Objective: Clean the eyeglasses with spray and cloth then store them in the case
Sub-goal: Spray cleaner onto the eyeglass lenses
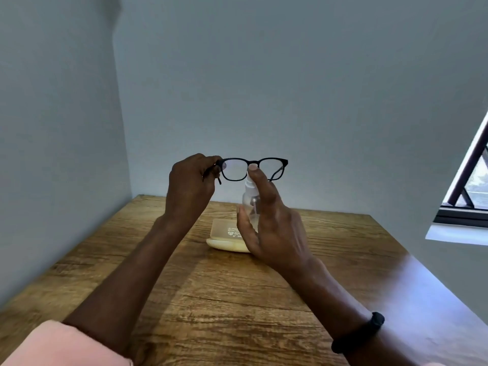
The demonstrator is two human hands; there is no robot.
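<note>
My left hand (pixel 191 180) holds black-framed eyeglasses (pixel 254 168) up in the air by their left hinge and temple, lenses facing me. My right hand (pixel 269 220) grips a small clear spray bottle (pixel 249 200) just below the glasses, with the index finger on top of its white nozzle near the frame's bridge. On the table behind my hands lies a cream-coloured case (pixel 224 245) with a pale folded cloth (pixel 224 228) bearing printed text on top of it; my right hand hides their right part.
A wooden table (pixel 211 299) fills the lower view, set into a corner of grey walls at left and back. A window (pixel 470 186) with dark bars is at the right. My right wrist wears a black band (pixel 359 331).
</note>
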